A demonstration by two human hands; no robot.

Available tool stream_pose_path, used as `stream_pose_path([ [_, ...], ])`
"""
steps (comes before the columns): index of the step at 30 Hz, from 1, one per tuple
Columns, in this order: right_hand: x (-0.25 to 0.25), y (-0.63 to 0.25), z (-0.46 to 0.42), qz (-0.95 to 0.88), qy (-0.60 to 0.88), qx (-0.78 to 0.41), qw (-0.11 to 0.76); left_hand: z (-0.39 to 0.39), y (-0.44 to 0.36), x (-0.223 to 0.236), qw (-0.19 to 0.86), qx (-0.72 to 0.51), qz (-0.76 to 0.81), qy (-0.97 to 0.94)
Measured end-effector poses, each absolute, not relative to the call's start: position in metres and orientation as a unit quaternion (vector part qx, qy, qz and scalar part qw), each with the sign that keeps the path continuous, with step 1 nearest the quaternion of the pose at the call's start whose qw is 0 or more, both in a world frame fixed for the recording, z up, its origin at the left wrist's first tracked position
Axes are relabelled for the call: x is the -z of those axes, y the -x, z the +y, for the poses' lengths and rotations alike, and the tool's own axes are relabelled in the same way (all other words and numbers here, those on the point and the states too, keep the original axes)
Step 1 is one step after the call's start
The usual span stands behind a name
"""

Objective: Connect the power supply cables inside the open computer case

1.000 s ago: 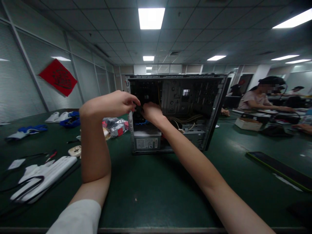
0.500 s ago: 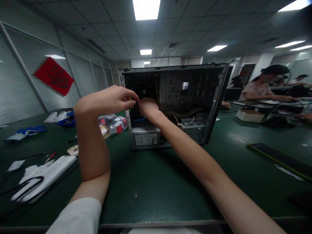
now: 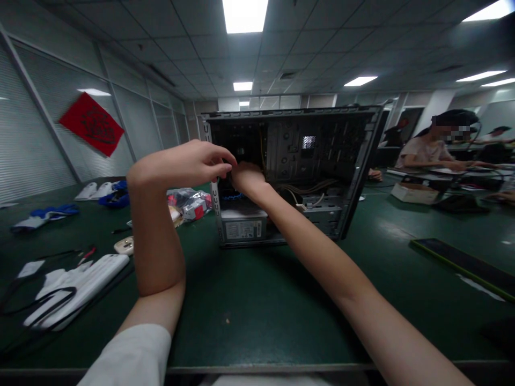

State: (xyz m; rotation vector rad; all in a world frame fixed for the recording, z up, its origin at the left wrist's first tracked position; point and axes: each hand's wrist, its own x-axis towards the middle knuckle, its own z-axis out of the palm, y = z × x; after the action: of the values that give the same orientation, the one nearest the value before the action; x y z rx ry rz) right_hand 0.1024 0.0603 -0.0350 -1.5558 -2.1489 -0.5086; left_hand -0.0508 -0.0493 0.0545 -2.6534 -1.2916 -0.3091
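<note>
An open computer case (image 3: 298,111) stands on its side on the green table, its inside facing me. My left hand (image 3: 201,162) is at the case's left edge, the bent index finger and thumb nearly meeting in a pinch. Whatever lies between those fingertips is too small to make out. Beside it, my right hand (image 3: 248,178) reaches into the dark left part of the case, its fingers hidden. Below that hand sits the power supply (image 3: 243,229) with a white label. Blue cable (image 3: 232,197) and a yellow wire (image 3: 263,147) show near the right hand.
On the left lie a white power strip (image 3: 80,295), blue-and-white gloves (image 3: 52,213) and a clear plastic bag (image 3: 193,201) of parts. To the right are a long dark panel (image 3: 462,265), a cardboard box (image 3: 414,193) and a seated person (image 3: 426,150) working.
The whole view has shifted slightly, so everything sits a little further right. Both hands keep nearly the same places at the case.
</note>
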Motion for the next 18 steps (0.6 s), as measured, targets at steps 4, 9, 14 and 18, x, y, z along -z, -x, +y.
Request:
stream_pose_path([
  [4, 0.035, -0.100, 0.059, -0.780, 0.558, 0.178, 0.222, -0.049, 0.049, -0.054, 0.084, 0.107, -0.435, 0.890],
  [9, 0.033, -0.101, 0.063, -0.778, 0.562, 0.164, 0.227, -0.053, 0.041, -0.055, 0.088, 0.094, -0.436, 0.891],
  [14, 0.031, -0.103, 0.060, -0.776, 0.566, 0.153, 0.233, -0.054, 0.033, -0.054, 0.088, 0.084, -0.411, 0.904],
  [18, 0.023, -0.105, 0.048, -0.779, 0.575, 0.135, 0.210, -0.044, 0.031, -0.050, 0.095, 0.072, -0.383, 0.916],
])
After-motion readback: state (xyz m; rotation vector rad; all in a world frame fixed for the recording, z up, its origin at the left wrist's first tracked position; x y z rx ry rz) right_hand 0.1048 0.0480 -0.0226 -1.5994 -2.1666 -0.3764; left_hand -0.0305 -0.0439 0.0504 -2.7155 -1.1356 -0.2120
